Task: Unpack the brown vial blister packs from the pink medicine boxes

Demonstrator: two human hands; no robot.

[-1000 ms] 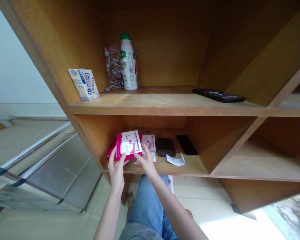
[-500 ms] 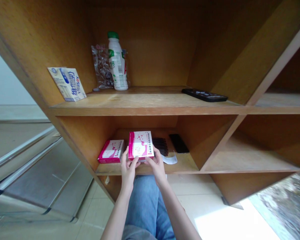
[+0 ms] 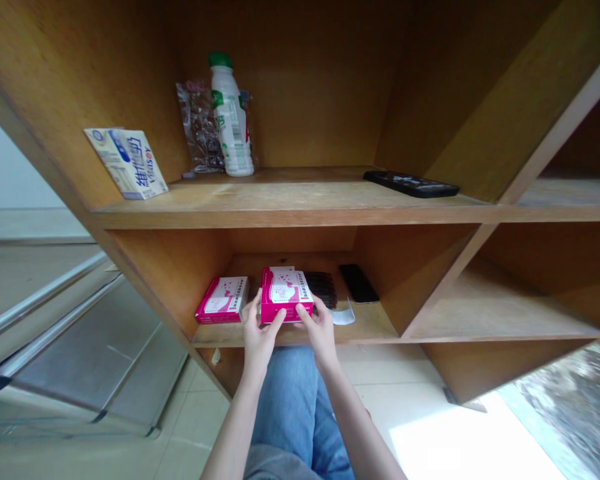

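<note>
A pink and white medicine box (image 3: 286, 293) is held between my two hands at the front of the lower shelf compartment. My left hand (image 3: 260, 330) grips its left side, thumb against the pink front face. On the right side, my right hand (image 3: 319, 328) holds it the same way, thumb also on the front. A similar pink and white box (image 3: 223, 300) lies to the left on the shelf. Behind the held box and to its right sit dark brown vials or strips (image 3: 323, 288), partly hidden. A curled white paper (image 3: 343, 315) lies beside my right hand.
A black phone (image 3: 359, 283) lies at the right of the lower compartment. On the upper shelf (image 3: 290, 200) stand a Vitasoy carton (image 3: 130, 167), a white bottle with green cap (image 3: 233, 123), a clear plastic bag (image 3: 200, 130) and another dark phone (image 3: 411, 185). A metal-framed rack (image 3: 80, 360) stands at left.
The held box has tilted, so its top lies flatter and its pink front face shows more. Both thumbs now rest on that front face. The view has shifted slightly.
</note>
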